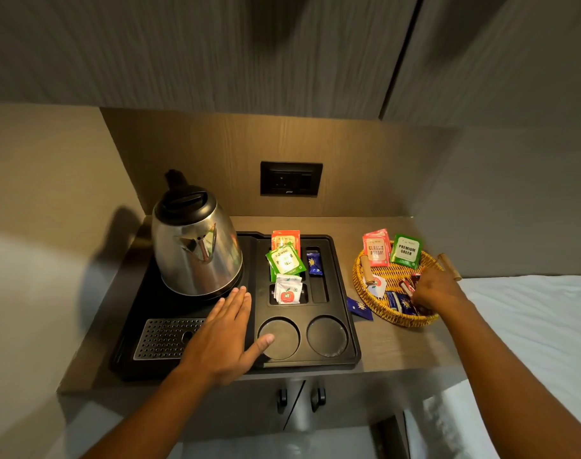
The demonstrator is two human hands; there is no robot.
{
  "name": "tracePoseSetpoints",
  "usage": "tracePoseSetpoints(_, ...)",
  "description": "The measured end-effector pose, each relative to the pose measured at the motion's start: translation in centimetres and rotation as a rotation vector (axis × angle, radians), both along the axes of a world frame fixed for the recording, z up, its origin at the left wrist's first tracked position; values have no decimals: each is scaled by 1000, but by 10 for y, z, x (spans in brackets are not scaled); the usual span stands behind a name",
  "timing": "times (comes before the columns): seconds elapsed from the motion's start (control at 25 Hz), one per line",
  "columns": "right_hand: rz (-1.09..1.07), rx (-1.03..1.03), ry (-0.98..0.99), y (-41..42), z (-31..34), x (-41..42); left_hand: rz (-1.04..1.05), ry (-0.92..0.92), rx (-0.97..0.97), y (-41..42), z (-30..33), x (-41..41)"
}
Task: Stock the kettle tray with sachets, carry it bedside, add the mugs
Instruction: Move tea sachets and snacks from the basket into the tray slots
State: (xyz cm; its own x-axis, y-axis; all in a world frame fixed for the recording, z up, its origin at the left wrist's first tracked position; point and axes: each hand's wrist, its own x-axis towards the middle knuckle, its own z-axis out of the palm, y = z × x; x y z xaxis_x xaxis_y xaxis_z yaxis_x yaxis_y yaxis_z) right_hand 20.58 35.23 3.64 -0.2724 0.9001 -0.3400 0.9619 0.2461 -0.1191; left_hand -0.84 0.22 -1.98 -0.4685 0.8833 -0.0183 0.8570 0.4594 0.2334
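Kettle tray (344,329): black moulded plastic, set on the wooden counter (401,346) toward its left and front edges; steel kettle (196,246) in the tray's back-left corner, perforated drip grille (165,337) at front left, two empty round mug wells (327,336) at front right
Sachets in tray: orange and green tea sachets (285,258) upright in the back-centre slot, white sachets (286,289) in the small pocket before them, a blue stick (314,264) in the narrow right slot
Wicker basket (365,293): near the counter's right edge, well apart from the tray, holding "Classic Assam" and "Premium Green" sachets plus blue and red sticks
Loose blue sachet (359,309): flat on the counter between tray and basket
Left hand (224,336): flat, fingers spread, palm down on the tray before the kettle, thumb over the left well, gripping nothing
Right hand (436,291): reaching into the basket, fingers curled down among the sticks; cannot tell whether it grips one
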Motion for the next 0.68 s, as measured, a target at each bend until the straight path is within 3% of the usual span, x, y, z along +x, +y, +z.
tracePoseSetpoints(0.12,-44,22,78,-3,10,1,2,-9,3,0,0,0)
tracePoseSetpoints(0.28,-56,112,392,-24,39,-20,7,-11,-1,-1,0,2)
tracePoseSetpoints(0.4,105,-79,548,-74,37,-77,-1,-6,-2,-1,3,2)
tracePoseSetpoints(0.52,177,-200,394,-102,20,-122,1,-19,2,-1,7,2)
tracePoseSetpoints(0.68,232,2,342,-90,8,-92,7,-20,1,-2,7,3)
